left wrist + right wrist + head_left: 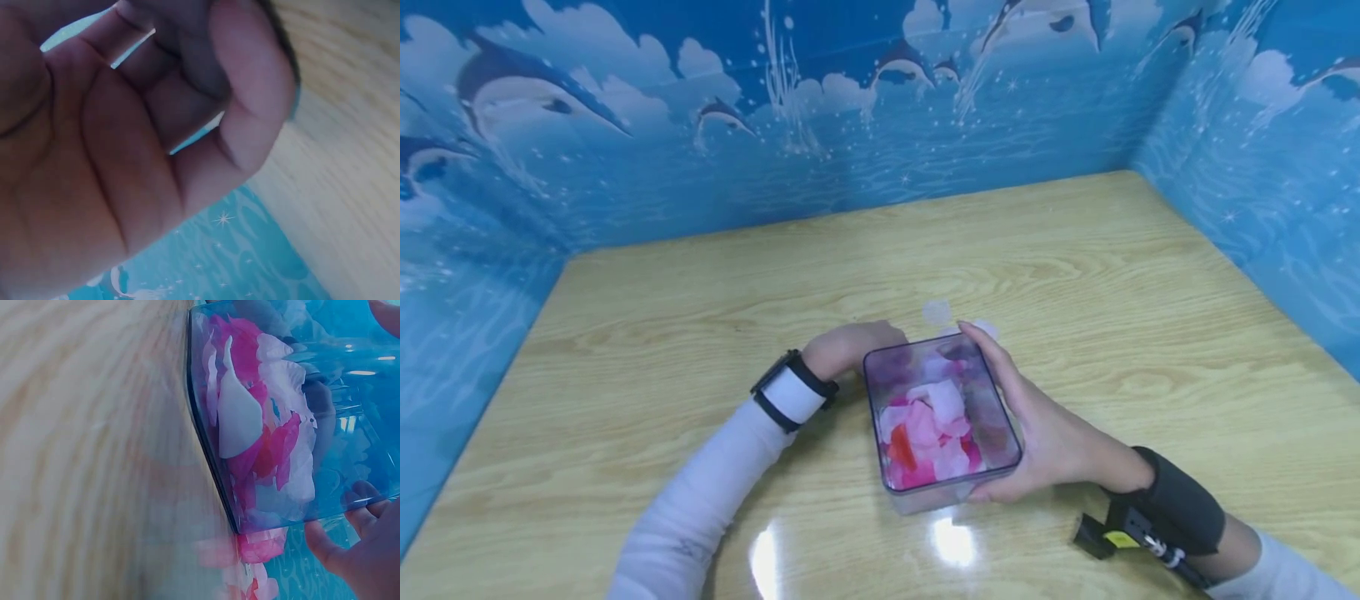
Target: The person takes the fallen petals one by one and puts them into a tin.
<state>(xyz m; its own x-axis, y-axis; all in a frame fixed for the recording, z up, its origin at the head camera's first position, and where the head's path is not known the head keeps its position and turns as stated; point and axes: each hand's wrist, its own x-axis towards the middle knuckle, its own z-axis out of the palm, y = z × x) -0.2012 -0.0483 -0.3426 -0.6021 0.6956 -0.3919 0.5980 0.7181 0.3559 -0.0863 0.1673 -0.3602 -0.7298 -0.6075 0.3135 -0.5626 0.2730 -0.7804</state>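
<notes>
A clear, purple-tinted square box with a dark outline sits in front of me on the table. Pink, white and red flower petals are heaped inside it. My right hand grips the box from the right, thumb along the near side and fingers at the far corner. Behind its far left corner reaches my left hand, its fingertips hidden by the box in the head view. Curled left fingers show up close in the left wrist view; I cannot tell whether they hold anything.
Pale petals lie on the table beyond the box. In the right wrist view, pink petals show past the box's edge. The wood-grain table is bounded by blue dolphin-print sheeting at the back and both sides.
</notes>
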